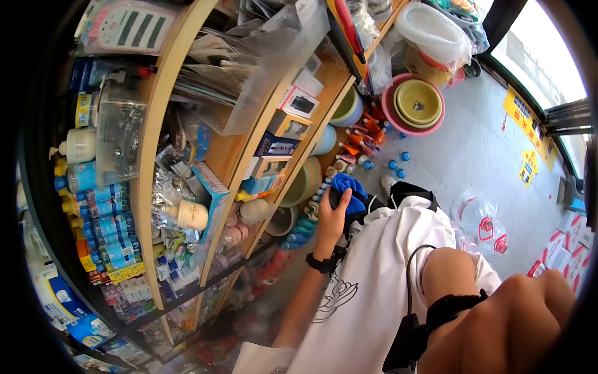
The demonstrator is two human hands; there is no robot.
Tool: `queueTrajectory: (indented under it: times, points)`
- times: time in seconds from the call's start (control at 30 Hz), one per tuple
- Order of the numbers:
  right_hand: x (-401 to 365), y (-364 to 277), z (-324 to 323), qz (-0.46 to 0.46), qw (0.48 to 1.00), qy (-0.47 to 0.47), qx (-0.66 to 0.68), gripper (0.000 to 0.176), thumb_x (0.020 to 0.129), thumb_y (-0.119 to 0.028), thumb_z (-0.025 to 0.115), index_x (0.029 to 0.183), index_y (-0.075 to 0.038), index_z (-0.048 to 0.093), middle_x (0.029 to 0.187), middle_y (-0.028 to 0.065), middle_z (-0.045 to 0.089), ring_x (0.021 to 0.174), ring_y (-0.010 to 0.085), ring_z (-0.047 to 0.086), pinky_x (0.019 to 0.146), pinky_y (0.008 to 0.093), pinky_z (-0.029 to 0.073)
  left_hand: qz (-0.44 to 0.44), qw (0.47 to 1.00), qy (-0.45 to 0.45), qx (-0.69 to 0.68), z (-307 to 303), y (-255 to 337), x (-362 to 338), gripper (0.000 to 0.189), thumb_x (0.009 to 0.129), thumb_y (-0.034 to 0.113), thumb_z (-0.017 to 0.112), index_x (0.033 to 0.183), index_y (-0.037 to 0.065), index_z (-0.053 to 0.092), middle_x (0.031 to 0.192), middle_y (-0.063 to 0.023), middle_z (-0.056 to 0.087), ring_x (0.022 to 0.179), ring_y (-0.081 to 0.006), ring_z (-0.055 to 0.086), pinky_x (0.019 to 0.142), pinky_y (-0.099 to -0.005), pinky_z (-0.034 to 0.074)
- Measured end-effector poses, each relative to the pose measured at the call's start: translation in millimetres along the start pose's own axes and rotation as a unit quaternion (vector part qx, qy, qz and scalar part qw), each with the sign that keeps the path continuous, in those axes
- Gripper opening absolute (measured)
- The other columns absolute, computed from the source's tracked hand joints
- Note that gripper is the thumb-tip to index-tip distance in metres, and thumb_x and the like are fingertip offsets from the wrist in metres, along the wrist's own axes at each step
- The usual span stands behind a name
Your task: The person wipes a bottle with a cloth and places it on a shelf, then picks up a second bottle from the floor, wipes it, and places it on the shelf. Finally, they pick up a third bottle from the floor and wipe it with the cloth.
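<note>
My left hand [332, 219], with a black band at its wrist, curls round a small dark object [336, 198]. I cannot tell what kind of thing it is. Right against it is a bright blue cloth-like thing [351, 187], in front of the shelf's lower end. Large and close to the camera, my right hand [520, 311] shows bent knuckles, with its fingertips hidden. A black strap and a small black device [405, 343] with a cable sit at that wrist. Between my arms hangs my white printed shirt [386, 268].
Wooden shelves [149, 143] packed with bottles, boxes and bagged goods run along the left. Pink and yellow basins [418, 105] stand on the grey floor, near blue-capped bottles [402, 165]. Clear plastic bottles [479, 218] lie to the right. A glass door [536, 47] is at upper right.
</note>
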State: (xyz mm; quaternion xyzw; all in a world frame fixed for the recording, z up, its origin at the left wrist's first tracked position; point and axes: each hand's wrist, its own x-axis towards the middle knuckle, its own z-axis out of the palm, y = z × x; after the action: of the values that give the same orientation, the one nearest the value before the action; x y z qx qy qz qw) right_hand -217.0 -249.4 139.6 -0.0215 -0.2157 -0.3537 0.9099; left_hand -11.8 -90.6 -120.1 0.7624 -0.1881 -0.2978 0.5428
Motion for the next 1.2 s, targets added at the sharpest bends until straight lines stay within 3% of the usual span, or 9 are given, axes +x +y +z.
queueTrajectory:
  times: [0.3, 0.5, 0.73, 0.8, 0.83, 0.93, 1.03, 1.07, 1.2]
  points:
    - [7, 8, 18, -0.143, 0.951, -0.069, -0.265, 0.009, 0.091, 0.001, 0.056, 0.092, -0.002, 0.065, 0.096, 0.0138, 0.067, 0.085, 0.022, 0.066, 0.067, 0.0278, 0.054, -0.031, 0.999, -0.011, 0.025, -3, -5, 2, 0.04, 0.094, 0.034, 0.069, 0.113, -0.001, 0.062, 0.1, -0.0092, 0.068, 0.092, -0.0172, 0.063, 0.084, -0.0302, 0.049]
    - [4, 0, 40, -0.163, 0.908, -0.052, -0.382, 0.027, 0.088, 0.003, 0.063, 0.113, 0.0, 0.073, 0.119, 0.0138, 0.07, 0.108, 0.0205, 0.07, 0.083, 0.0249, 0.059, -0.006, 0.998, 0.031, 0.06, -2, -7, 3, 0.047, 0.093, 0.036, 0.071, 0.116, -0.003, 0.061, 0.104, -0.0125, 0.069, 0.096, -0.0198, 0.064, 0.087, -0.0309, 0.049]
    - [8, 24, 13, -0.13, 0.826, -0.042, -0.547, 0.034, 0.095, -0.011, 0.063, 0.129, -0.01, 0.066, 0.115, 0.0042, 0.073, 0.097, 0.0122, 0.072, 0.075, 0.0163, 0.058, -0.014, 0.999, 0.005, 0.047, -5, -4, 7, 0.047, 0.092, 0.037, 0.071, 0.116, -0.003, 0.062, 0.104, -0.0124, 0.069, 0.096, -0.0192, 0.064, 0.086, -0.0315, 0.049]
    - [11, 14, -15, -0.154, 0.767, -0.2, -0.591, 0.044, 0.095, -0.009, 0.061, 0.139, -0.01, 0.057, 0.123, 0.0074, 0.068, 0.095, 0.018, 0.072, 0.077, 0.0198, 0.06, -0.019, 0.999, -0.003, 0.031, -5, -7, 9, 0.047, 0.092, 0.036, 0.071, 0.115, -0.003, 0.062, 0.104, -0.0124, 0.069, 0.095, -0.0191, 0.064, 0.085, -0.0316, 0.049]
    - [25, 18, -14, -0.152, 0.766, -0.193, -0.593, 0.044, 0.095, -0.009, 0.061, 0.139, -0.01, 0.057, 0.123, 0.0074, 0.068, 0.095, 0.018, 0.072, 0.077, 0.0198, 0.06, -0.027, 0.999, -0.01, 0.017, -5, -4, 8, 0.046, 0.092, 0.036, 0.071, 0.115, -0.003, 0.062, 0.104, -0.0124, 0.069, 0.095, -0.019, 0.064, 0.085, -0.0316, 0.049]
    - [39, 33, -11, -0.089, 0.938, -0.228, -0.245, 0.056, 0.095, -0.004, 0.06, 0.148, -0.011, 0.044, 0.13, 0.0125, 0.063, 0.096, 0.0286, 0.072, 0.08, 0.0275, 0.063, -0.022, 1.0, -0.012, 0.0, 0, -7, 12, 0.04, 0.093, 0.032, 0.071, 0.113, -0.002, 0.062, 0.101, -0.0074, 0.067, 0.093, -0.0149, 0.061, 0.085, -0.0285, 0.048]
    - [27, 42, -3, -0.152, 0.925, -0.169, -0.303, 0.059, 0.096, -0.005, 0.059, 0.151, -0.012, 0.04, 0.129, 0.0126, 0.063, 0.096, 0.0284, 0.072, 0.082, 0.0259, 0.062, -0.043, 0.998, -0.028, 0.039, -4, 2, 8, 0.039, 0.095, 0.031, 0.07, 0.113, -0.003, 0.062, 0.099, -0.0068, 0.066, 0.092, -0.0144, 0.06, 0.086, -0.0286, 0.048]
    - [37, 33, 10, -0.042, 0.935, -0.15, -0.318, 0.052, 0.097, -0.007, 0.059, 0.146, -0.009, 0.045, 0.13, 0.0129, 0.062, 0.096, 0.0289, 0.072, 0.08, 0.0268, 0.062, -0.035, 0.998, -0.035, 0.038, -4, 1, 9, 0.039, 0.095, 0.031, 0.069, 0.113, -0.003, 0.062, 0.1, -0.0072, 0.067, 0.093, -0.0143, 0.06, 0.086, -0.0281, 0.047]
    - [37, 42, 5, -0.052, 0.945, -0.107, -0.306, 0.036, 0.093, -0.014, 0.07, 0.126, -0.007, 0.058, 0.115, 0.009, 0.071, 0.09, 0.0242, 0.073, 0.075, 0.0275, 0.054, -0.043, 0.999, -0.024, -0.009, 0, -22, 14, 0.043, 0.093, 0.035, 0.071, 0.114, -0.002, 0.063, 0.102, -0.0107, 0.069, 0.095, -0.0186, 0.064, 0.086, -0.0309, 0.049]
